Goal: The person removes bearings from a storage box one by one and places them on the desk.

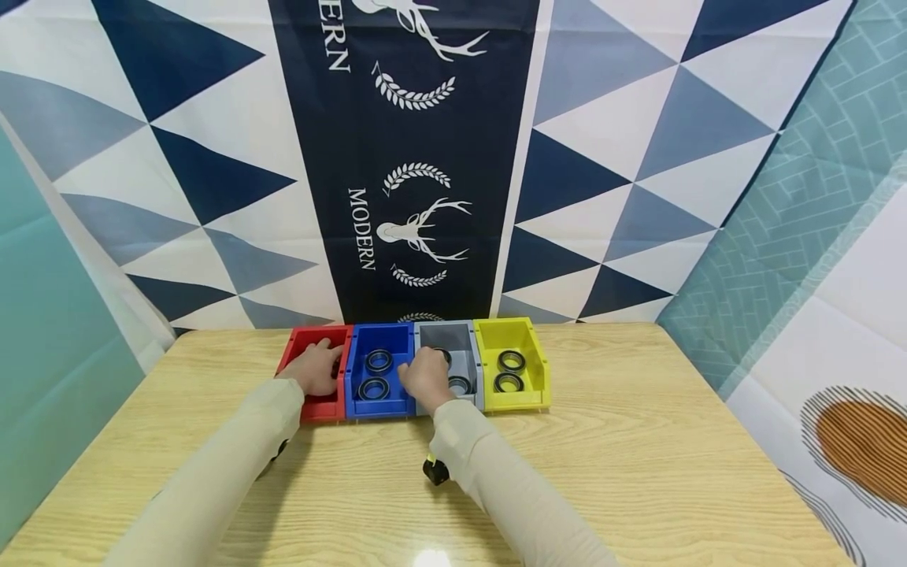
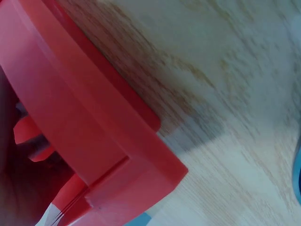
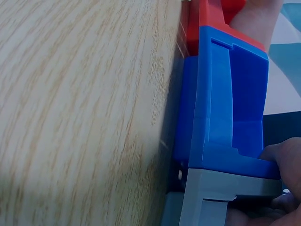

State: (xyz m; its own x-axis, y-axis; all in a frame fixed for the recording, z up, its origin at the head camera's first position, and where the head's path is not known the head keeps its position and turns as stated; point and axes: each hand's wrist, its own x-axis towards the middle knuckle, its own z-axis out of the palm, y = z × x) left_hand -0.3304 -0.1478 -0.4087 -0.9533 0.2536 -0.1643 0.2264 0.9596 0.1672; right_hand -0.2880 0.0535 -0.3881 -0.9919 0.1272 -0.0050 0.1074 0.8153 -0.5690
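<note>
Four bins stand side by side in a row. My left hand reaches into the red bin, its fingers spread low inside. Something dark shows beside those fingers, too covered to make out. My right hand reaches over the grey bin, its thumb at the wall shared with the blue bin. Its other fingers dip inside the grey bin, and what they touch is hidden. A ring-shaped black bearing lies near the grey bin's front, with another partly covered behind it.
Two bearings lie in the blue bin. The yellow bin at the right end also holds two bearings. A small black-and-yellow object shows beside the right sleeve. The patterned wall sheet rises behind the wooden table.
</note>
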